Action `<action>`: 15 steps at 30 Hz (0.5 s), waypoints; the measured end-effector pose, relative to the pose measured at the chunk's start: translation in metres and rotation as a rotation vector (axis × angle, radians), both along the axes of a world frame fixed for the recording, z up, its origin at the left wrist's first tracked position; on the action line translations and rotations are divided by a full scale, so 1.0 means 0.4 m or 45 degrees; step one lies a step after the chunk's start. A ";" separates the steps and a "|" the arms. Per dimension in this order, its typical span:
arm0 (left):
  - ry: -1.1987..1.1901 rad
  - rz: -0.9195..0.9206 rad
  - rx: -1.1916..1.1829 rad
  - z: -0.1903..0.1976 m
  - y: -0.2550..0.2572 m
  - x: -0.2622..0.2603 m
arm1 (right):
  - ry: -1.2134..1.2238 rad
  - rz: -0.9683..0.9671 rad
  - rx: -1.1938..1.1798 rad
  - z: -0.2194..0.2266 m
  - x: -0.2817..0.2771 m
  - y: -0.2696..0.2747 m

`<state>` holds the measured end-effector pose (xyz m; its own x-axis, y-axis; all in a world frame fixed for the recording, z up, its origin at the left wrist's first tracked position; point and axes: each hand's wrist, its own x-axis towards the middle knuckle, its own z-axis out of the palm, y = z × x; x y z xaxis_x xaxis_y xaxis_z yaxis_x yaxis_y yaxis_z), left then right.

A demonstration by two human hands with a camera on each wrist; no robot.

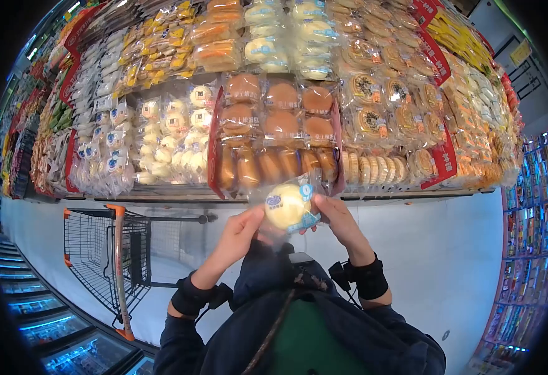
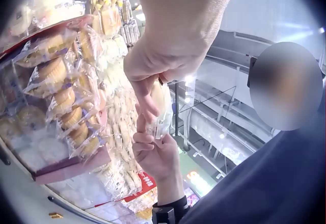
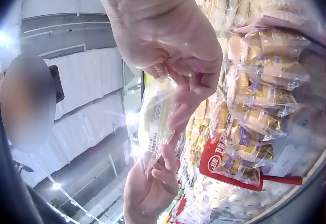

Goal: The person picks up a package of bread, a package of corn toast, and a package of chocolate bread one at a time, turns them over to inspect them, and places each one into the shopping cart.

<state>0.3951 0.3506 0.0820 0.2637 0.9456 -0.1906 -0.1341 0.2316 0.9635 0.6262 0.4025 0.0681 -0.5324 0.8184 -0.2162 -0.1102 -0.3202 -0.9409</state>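
Observation:
A round, pale yellow bun in a clear plastic wrapper [image 1: 286,207] with blue printing is held up between both hands, in front of the shelf. My left hand [image 1: 239,230] pinches the wrapper's left edge, thumb on the printed face. On the opposite side my right hand [image 1: 342,222] grips the edge by the blue label, its thumb also on top. The right wrist view shows the wrapped bun [image 3: 155,114] edge-on, with a white strip of printed text and fingers of both hands behind it. In the left wrist view the bun is partly hidden by the hands.
A sloping display of packaged breads holds brown cakes [image 1: 281,125] straight ahead, white buns [image 1: 174,122] to the left and round pastries [image 1: 366,122] to the right, split by red dividers [image 1: 214,140]. A shopping cart [image 1: 119,262] stands at left; freezers [image 1: 68,331] lie beyond it.

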 end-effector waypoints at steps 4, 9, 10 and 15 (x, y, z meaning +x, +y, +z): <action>0.226 -0.059 0.215 0.078 0.042 -0.073 | 0.150 0.100 -0.013 0.060 -0.064 0.070; 0.471 -0.079 0.409 0.153 0.134 -0.188 | 0.158 0.119 0.229 0.122 -0.166 0.143; 0.458 -0.087 0.393 0.162 0.155 -0.204 | 0.146 0.093 0.294 0.113 -0.184 0.163; 0.420 -0.046 0.383 0.188 0.254 -0.245 | 0.279 -0.019 -0.084 0.118 -0.215 0.207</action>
<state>0.2969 0.4521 0.1573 0.2692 0.9630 0.0119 0.1946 -0.0665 0.9786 0.5401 0.4854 0.1153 -0.5608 0.8143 -0.1499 -0.3144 -0.3769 -0.8713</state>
